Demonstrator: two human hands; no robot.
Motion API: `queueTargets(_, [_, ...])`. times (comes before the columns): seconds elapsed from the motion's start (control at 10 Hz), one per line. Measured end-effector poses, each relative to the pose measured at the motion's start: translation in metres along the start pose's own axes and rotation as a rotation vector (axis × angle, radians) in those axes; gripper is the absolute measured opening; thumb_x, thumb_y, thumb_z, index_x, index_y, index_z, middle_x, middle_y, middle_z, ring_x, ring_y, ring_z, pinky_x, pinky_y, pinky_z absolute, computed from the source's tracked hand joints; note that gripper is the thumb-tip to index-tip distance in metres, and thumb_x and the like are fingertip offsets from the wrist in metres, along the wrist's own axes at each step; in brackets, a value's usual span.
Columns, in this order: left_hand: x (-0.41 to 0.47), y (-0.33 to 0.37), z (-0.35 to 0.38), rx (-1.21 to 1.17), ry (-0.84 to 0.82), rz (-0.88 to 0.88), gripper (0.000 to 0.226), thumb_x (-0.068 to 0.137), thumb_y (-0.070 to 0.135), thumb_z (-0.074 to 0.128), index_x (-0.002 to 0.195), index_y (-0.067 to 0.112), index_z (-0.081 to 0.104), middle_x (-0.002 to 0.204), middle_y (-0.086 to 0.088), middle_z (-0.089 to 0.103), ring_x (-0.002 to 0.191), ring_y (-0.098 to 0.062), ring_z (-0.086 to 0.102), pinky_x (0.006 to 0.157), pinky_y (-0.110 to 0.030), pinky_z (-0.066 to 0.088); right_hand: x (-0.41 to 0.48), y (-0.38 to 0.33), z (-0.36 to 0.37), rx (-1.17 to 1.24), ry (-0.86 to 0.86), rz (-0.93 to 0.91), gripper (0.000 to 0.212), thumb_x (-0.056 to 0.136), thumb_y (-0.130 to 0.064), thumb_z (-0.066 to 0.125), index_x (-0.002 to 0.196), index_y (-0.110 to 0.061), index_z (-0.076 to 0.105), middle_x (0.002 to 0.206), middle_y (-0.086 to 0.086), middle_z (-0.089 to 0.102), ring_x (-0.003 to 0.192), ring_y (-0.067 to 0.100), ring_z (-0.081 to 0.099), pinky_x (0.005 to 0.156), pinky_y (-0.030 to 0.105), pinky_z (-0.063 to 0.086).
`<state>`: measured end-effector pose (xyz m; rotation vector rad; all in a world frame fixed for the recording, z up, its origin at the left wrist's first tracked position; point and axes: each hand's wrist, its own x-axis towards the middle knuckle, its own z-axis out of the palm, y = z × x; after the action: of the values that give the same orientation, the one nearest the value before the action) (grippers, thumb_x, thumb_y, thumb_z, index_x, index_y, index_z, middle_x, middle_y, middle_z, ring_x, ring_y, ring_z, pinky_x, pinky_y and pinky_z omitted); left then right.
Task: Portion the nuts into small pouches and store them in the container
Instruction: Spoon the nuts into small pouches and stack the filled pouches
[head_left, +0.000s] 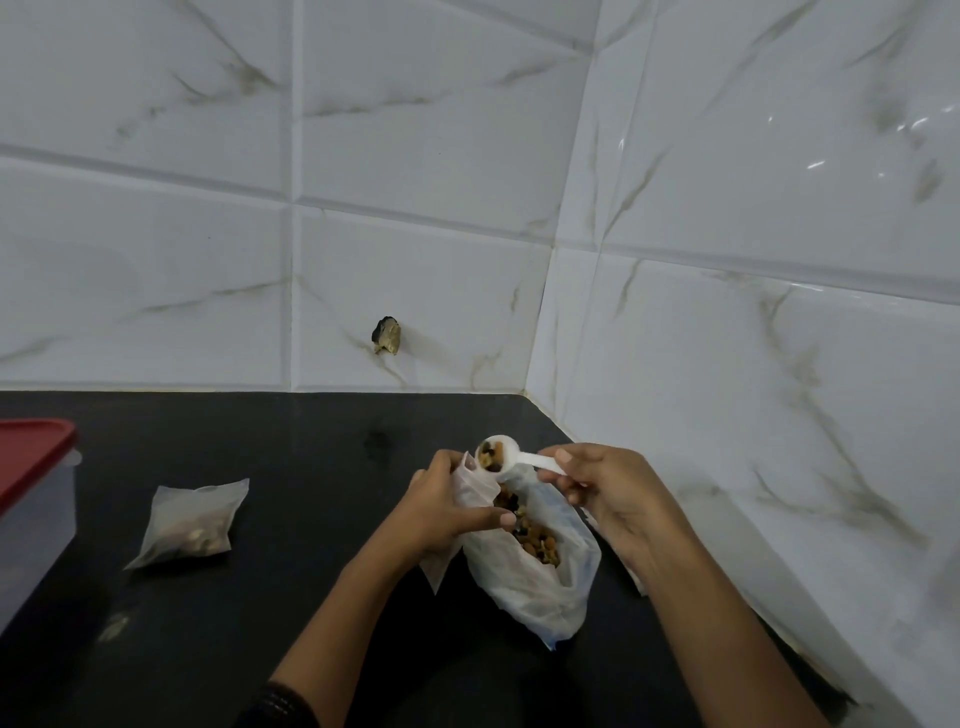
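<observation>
White plastic scoop (511, 460), heaped with nuts (491, 457), is in the right hand (618, 493), fingers (563, 457) pinching its handle. Its bowl sits at the mouth of a small pouch (475, 488), which the left hand (441, 506) grips over the open bag (535, 587). If that limp mouth folds or the scoop tips early, nuts could scatter on the bench (260, 441). A filled pouch (189, 522) and the red-lidded container (31, 514) lie at nine o'clock.
</observation>
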<state>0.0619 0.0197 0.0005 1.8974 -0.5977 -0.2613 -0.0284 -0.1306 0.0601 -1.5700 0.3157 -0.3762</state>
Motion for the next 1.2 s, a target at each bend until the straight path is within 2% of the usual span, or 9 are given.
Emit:
queueTargets(0.1, [-0.003, 0.000, -0.004, -0.085, -0.002, 0.055, 0.073, 0.059, 0.038, 0.083, 0.117, 0.023, 0.042, 0.116, 0.002, 0.051, 0.104, -0.008, 0.053, 0.085, -0.018, 0.049, -0.002, 0.007, 0.009, -0.334, -0.048, -0.173, 0.024, 0.089, -0.001, 0.055, 0.077, -0.016, 0.071, 0.071, 0.007, 0.066, 0.058, 0.010, 0.052, 0.053, 0.013, 0.044])
queueTargets(0.2, [-0.005, 0.001, -0.009, -0.153, -0.001, 0.119, 0.047, 0.071, 0.015, 0.078, 0.109, 0.016, 0.050, 0.104, 0.004, 0.056, 0.091, -0.005, 0.058, 0.074, -0.015, 0.052, -0.004, 0.016, 0.020, -0.685, -0.080, -0.426, 0.021, 0.086, -0.003, 0.059, 0.084, -0.015, 0.076, 0.086, 0.005, 0.070, 0.068, 0.008, 0.060, 0.064, 0.006, 0.046])
queueTargets(0.3, [-0.006, -0.002, -0.012, -0.153, -0.001, 0.123, 0.043, 0.071, 0.014, 0.078, 0.106, 0.014, 0.053, 0.104, 0.003, 0.056, 0.093, -0.010, 0.059, 0.080, -0.023, 0.053, -0.004, 0.020, 0.023, -0.761, -0.060, -0.648, 0.021, 0.084, -0.008, 0.055, 0.086, -0.010, 0.076, 0.094, 0.008, 0.071, 0.080, 0.014, 0.062, 0.071, 0.002, 0.042])
queueTargets(0.5, [-0.003, -0.006, -0.013, -0.137, -0.009, 0.106, 0.045, 0.072, 0.016, 0.078, 0.109, 0.014, 0.052, 0.107, 0.002, 0.055, 0.098, -0.014, 0.057, 0.083, -0.028, 0.053, -0.009, 0.021, 0.025, -0.807, -0.109, -0.678, 0.039, 0.074, -0.010, 0.039, 0.090, 0.000, 0.074, 0.095, 0.018, 0.066, 0.088, 0.012, 0.053, 0.076, -0.003, 0.033])
queueTargets(0.7, [0.000, -0.010, -0.009, -0.147, 0.008, 0.106, 0.045, 0.073, 0.015, 0.077, 0.107, 0.020, 0.047, 0.110, 0.000, 0.053, 0.101, -0.015, 0.057, 0.084, -0.028, 0.053, 0.009, 0.029, 0.024, -0.840, -0.054, -0.873, 0.020, 0.074, -0.007, 0.056, 0.076, 0.000, 0.075, 0.084, 0.015, 0.071, 0.086, 0.011, 0.056, 0.082, 0.002, 0.040])
queueTargets(0.8, [0.001, -0.010, -0.007, -0.132, 0.014, 0.095, 0.048, 0.076, 0.016, 0.075, 0.112, 0.021, 0.044, 0.109, 0.004, 0.053, 0.099, -0.009, 0.054, 0.079, -0.020, 0.050, 0.007, 0.024, 0.022, -0.764, 0.032, -0.577, 0.021, 0.082, 0.004, 0.059, 0.088, -0.008, 0.076, 0.088, 0.003, 0.070, 0.080, 0.011, 0.061, 0.073, 0.009, 0.046])
queueTargets(0.9, [0.002, -0.009, -0.006, -0.134, 0.035, 0.094, 0.048, 0.077, 0.017, 0.073, 0.112, 0.022, 0.042, 0.107, 0.009, 0.051, 0.097, -0.005, 0.051, 0.074, -0.015, 0.046, 0.007, 0.021, 0.018, -0.656, 0.069, -0.425, 0.020, 0.086, -0.003, 0.060, 0.087, -0.015, 0.075, 0.077, -0.006, 0.066, 0.066, 0.001, 0.056, 0.062, 0.004, 0.042])
queueTargets(1.0, [0.004, -0.008, -0.004, -0.131, 0.029, 0.090, 0.051, 0.077, 0.018, 0.073, 0.114, 0.024, 0.038, 0.105, 0.014, 0.047, 0.101, -0.006, 0.048, 0.072, -0.013, 0.043, 0.006, 0.015, 0.015, -0.472, 0.087, -0.263, 0.019, 0.088, -0.008, 0.059, 0.086, -0.019, 0.074, 0.069, -0.001, 0.066, 0.057, 0.005, 0.054, 0.056, 0.008, 0.043])
queueTargets(1.2, [0.004, -0.007, -0.002, -0.110, 0.036, 0.092, 0.050, 0.077, 0.021, 0.073, 0.114, 0.024, 0.039, 0.117, 0.006, 0.045, 0.109, -0.011, 0.046, 0.075, -0.013, 0.042, 0.007, 0.017, 0.009, -0.240, 0.111, -0.144, 0.020, 0.088, -0.004, 0.057, 0.084, -0.016, 0.073, 0.079, 0.012, 0.069, 0.060, 0.010, 0.056, 0.065, 0.023, 0.049])
